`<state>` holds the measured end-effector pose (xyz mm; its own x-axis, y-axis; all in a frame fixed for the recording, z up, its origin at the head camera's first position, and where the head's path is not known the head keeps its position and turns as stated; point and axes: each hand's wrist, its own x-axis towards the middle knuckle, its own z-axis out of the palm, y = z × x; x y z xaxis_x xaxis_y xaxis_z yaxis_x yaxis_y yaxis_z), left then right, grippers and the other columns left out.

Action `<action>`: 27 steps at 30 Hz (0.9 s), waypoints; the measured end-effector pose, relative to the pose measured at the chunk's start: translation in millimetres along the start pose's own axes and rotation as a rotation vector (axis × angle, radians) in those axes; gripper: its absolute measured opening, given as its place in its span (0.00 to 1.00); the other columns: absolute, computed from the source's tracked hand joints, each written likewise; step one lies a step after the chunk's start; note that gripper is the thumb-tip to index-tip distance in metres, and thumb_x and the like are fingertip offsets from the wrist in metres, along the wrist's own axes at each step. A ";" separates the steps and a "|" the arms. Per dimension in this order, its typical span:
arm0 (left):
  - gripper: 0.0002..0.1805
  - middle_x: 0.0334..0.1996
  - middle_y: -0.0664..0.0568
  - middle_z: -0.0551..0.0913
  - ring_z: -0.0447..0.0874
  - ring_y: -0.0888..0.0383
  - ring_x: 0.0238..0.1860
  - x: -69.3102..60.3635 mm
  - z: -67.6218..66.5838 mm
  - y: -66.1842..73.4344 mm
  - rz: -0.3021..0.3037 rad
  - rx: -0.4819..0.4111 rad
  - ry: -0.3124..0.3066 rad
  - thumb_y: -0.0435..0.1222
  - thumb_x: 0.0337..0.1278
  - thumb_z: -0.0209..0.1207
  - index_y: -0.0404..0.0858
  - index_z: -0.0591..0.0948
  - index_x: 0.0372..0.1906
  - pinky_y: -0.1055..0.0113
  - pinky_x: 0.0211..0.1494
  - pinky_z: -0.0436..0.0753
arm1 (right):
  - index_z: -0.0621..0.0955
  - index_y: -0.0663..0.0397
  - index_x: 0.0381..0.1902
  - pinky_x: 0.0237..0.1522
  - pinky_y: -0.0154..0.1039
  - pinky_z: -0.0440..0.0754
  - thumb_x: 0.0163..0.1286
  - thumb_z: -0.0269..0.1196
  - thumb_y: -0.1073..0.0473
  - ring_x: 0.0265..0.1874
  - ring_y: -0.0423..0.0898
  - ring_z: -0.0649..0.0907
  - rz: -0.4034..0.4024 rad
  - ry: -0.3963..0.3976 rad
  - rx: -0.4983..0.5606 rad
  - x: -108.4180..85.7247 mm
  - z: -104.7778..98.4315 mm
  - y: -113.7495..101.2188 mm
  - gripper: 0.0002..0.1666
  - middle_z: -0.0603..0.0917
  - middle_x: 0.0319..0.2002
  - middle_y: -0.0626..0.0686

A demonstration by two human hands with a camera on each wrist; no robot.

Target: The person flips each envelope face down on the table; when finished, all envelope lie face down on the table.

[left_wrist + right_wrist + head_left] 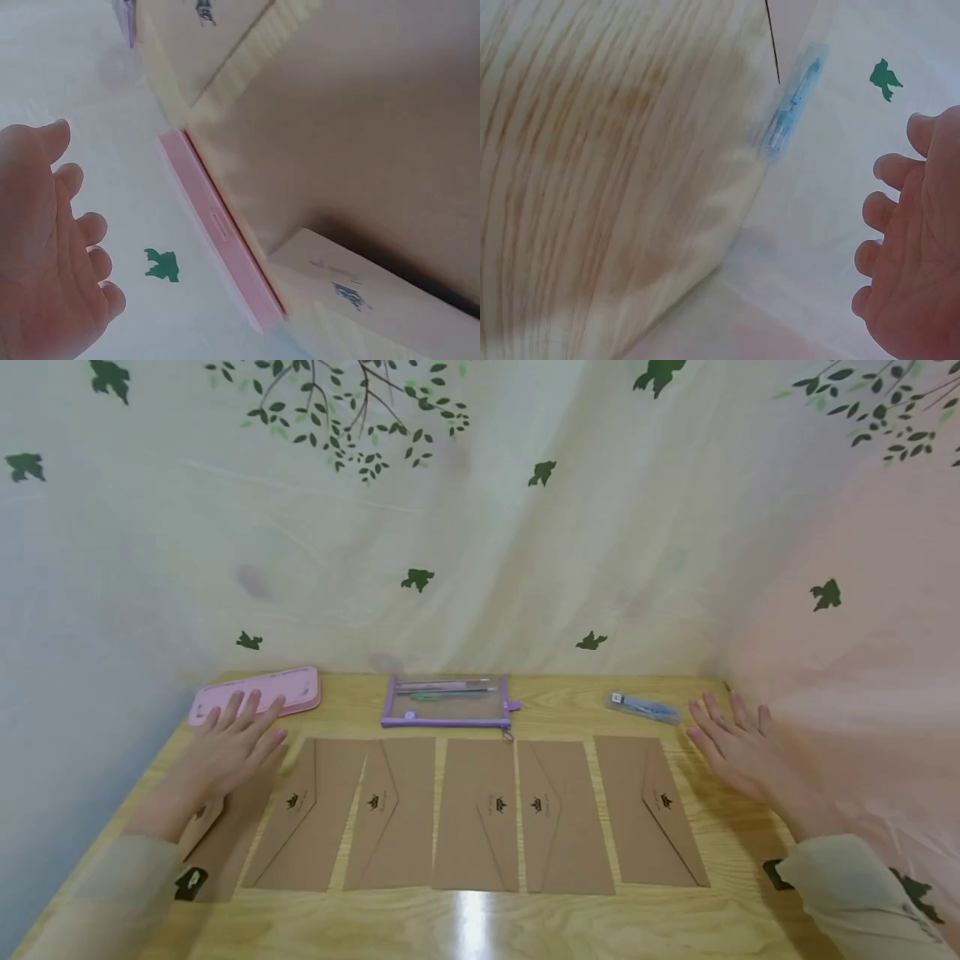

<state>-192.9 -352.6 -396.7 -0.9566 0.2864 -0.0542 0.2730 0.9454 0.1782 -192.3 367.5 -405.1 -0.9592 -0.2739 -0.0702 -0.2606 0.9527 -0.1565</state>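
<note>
My left hand [228, 752] is held above the table's left side with its fingers spread, holding nothing. Below it lie the leftmost brown envelope [243, 827] and, farther back, a pink pencil case [303, 687], both partly hidden by the hand. In the left wrist view the same pink case [221, 229] lies beyond the envelope. Over the right side, my right hand [738, 747] hovers with spread fingers and nothing in it. Nearest to it are a blue pen in a clear wrapper [645, 707] and the rightmost brown envelope [648, 810].
Several more brown envelopes [393, 835] with crown prints lie in a row across the wooden table [375, 927]. Behind them sits a clear zip pouch with purple edging [446, 722], pens inside. A pale cloth [480, 543] with leaf and bird prints hangs behind the table.
</note>
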 end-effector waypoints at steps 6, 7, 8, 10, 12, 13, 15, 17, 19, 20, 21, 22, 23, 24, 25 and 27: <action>0.40 0.77 0.26 0.41 0.30 0.29 0.77 17.5 -7.2 18.0 0.009 -0.002 -0.015 0.59 0.79 0.36 0.40 0.47 0.82 0.28 0.72 0.31 | 0.43 0.58 0.81 0.65 0.76 0.22 0.85 0.30 0.40 0.73 0.70 0.28 0.010 -0.005 0.016 -2.5 -6.2 4.1 0.39 0.34 0.78 0.68; 0.41 0.77 0.26 0.40 0.29 0.29 0.77 20.0 -8.0 21.8 0.009 -0.020 -0.023 0.60 0.79 0.37 0.40 0.46 0.82 0.28 0.72 0.30 | 0.43 0.57 0.82 0.64 0.77 0.23 0.84 0.30 0.40 0.73 0.71 0.28 0.015 -0.006 0.012 -2.2 -8.0 4.5 0.40 0.34 0.78 0.68; 0.42 0.78 0.27 0.39 0.28 0.29 0.77 22.1 -8.4 25.7 0.008 -0.037 -0.031 0.60 0.78 0.37 0.40 0.45 0.82 0.28 0.72 0.30 | 0.42 0.56 0.82 0.64 0.79 0.25 0.84 0.30 0.39 0.73 0.71 0.29 0.019 -0.005 0.004 -1.7 -9.9 4.4 0.40 0.34 0.78 0.69; 0.44 0.78 0.28 0.38 0.27 0.29 0.77 25.8 -9.3 36.9 0.010 -0.072 -0.042 0.62 0.76 0.39 0.42 0.42 0.83 0.27 0.72 0.31 | 0.42 0.55 0.82 0.62 0.82 0.29 0.84 0.31 0.38 0.74 0.73 0.32 0.026 0.001 0.000 -1.1 -14.7 3.3 0.40 0.35 0.78 0.70; 0.47 0.79 0.31 0.36 0.28 0.30 0.77 28.8 -11.0 53.1 0.018 -0.116 -0.050 0.64 0.74 0.42 0.45 0.39 0.83 0.26 0.71 0.34 | 0.43 0.56 0.82 0.61 0.84 0.36 0.84 0.34 0.38 0.74 0.75 0.39 0.023 0.022 0.012 -1.4 -19.3 0.3 0.41 0.39 0.78 0.72; 0.48 0.79 0.32 0.35 0.28 0.30 0.77 29.7 -12.3 62.4 0.027 -0.141 -0.054 0.65 0.73 0.43 0.47 0.37 0.83 0.24 0.70 0.36 | 0.43 0.56 0.82 0.62 0.84 0.40 0.84 0.37 0.38 0.73 0.76 0.42 0.021 0.033 0.035 -1.8 -21.3 -1.6 0.42 0.40 0.77 0.72; 0.49 0.80 0.36 0.35 0.32 0.31 0.77 31.6 -14.0 80.6 0.057 -0.184 -0.051 0.66 0.71 0.46 0.52 0.35 0.82 0.23 0.69 0.43 | 0.44 0.57 0.82 0.61 0.84 0.47 0.84 0.41 0.40 0.71 0.79 0.49 0.011 0.062 0.106 -4.0 -24.8 -6.4 0.42 0.43 0.77 0.74; 0.49 0.81 0.41 0.37 0.35 0.33 0.78 32.9 -15.4 97.2 0.090 -0.250 -0.053 0.65 0.70 0.49 0.57 0.36 0.82 0.23 0.69 0.48 | 0.45 0.57 0.82 0.54 0.77 0.70 0.83 0.46 0.40 0.60 0.77 0.72 0.008 0.090 0.175 -6.7 -26.2 -11.9 0.44 0.49 0.76 0.75; 0.49 0.82 0.46 0.38 0.37 0.37 0.79 34.1 -14.8 110.3 0.135 -0.329 -0.052 0.63 0.69 0.53 0.60 0.37 0.82 0.27 0.71 0.52 | 0.45 0.56 0.82 0.35 0.62 0.83 0.82 0.49 0.41 0.38 0.67 0.84 0.013 0.118 0.231 -9.3 -25.9 -16.9 0.45 0.56 0.74 0.75; 0.49 0.82 0.50 0.39 0.39 0.39 0.79 35.3 -13.5 115.9 0.163 -0.373 -0.048 0.62 0.69 0.54 0.60 0.37 0.82 0.30 0.72 0.54 | 0.46 0.56 0.82 0.25 0.55 0.82 0.81 0.50 0.41 0.27 0.62 0.82 0.016 0.130 0.252 -10.4 -25.1 -19.4 0.45 0.61 0.72 0.75; 0.49 0.82 0.52 0.40 0.42 0.41 0.79 36.2 -12.6 121.2 0.187 -0.413 -0.049 0.61 0.69 0.55 0.61 0.37 0.81 0.33 0.74 0.54 | 0.47 0.56 0.82 0.20 0.51 0.79 0.81 0.51 0.41 0.22 0.59 0.80 0.014 0.142 0.268 -11.2 -24.1 -21.6 0.46 0.65 0.70 0.75; 0.50 0.82 0.54 0.39 0.43 0.43 0.79 37.5 -11.4 126.4 0.214 -0.457 -0.051 0.60 0.69 0.56 0.61 0.37 0.81 0.36 0.75 0.54 | 0.47 0.56 0.82 0.19 0.49 0.78 0.80 0.52 0.41 0.21 0.58 0.80 0.013 0.148 0.288 -11.6 -23.0 -23.5 0.46 0.67 0.68 0.75; 0.50 0.81 0.56 0.38 0.44 0.44 0.79 39.3 -9.5 131.5 0.243 -0.502 -0.057 0.58 0.69 0.57 0.61 0.37 0.81 0.38 0.76 0.55 | 0.48 0.57 0.82 0.24 0.52 0.82 0.80 0.53 0.42 0.26 0.62 0.82 0.007 0.155 0.309 -11.6 -21.9 -25.2 0.46 0.69 0.67 0.75; 0.50 0.81 0.56 0.38 0.46 0.44 0.79 41.2 -7.5 136.8 0.267 -0.546 -0.067 0.57 0.70 0.58 0.60 0.37 0.81 0.40 0.76 0.57 | 0.48 0.58 0.82 0.31 0.56 0.86 0.80 0.54 0.42 0.34 0.66 0.84 0.002 0.156 0.325 -11.5 -20.4 -26.2 0.46 0.70 0.67 0.75; 0.50 0.81 0.56 0.38 0.48 0.43 0.78 43.2 -5.1 142.2 0.287 -0.594 -0.083 0.55 0.70 0.59 0.61 0.36 0.81 0.40 0.75 0.59 | 0.49 0.59 0.81 0.39 0.60 0.86 0.80 0.54 0.43 0.42 0.69 0.84 -0.005 0.156 0.344 -11.4 -18.9 -26.8 0.46 0.70 0.66 0.76; 0.51 0.82 0.55 0.37 0.50 0.40 0.77 47.2 0.7 153.2 0.311 -0.689 -0.121 0.52 0.70 0.60 0.61 0.36 0.81 0.37 0.73 0.61 | 0.51 0.62 0.81 0.49 0.68 0.81 0.80 0.56 0.45 0.54 0.74 0.79 -0.018 0.156 0.359 -11.6 -15.2 -26.1 0.45 0.71 0.65 0.77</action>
<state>-196.1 -194.1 -372.6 -0.8173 0.5763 -0.0017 0.3644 0.5190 0.7732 -176.1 347.9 -385.2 -0.9673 -0.2401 0.0816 -0.2485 0.8337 -0.4932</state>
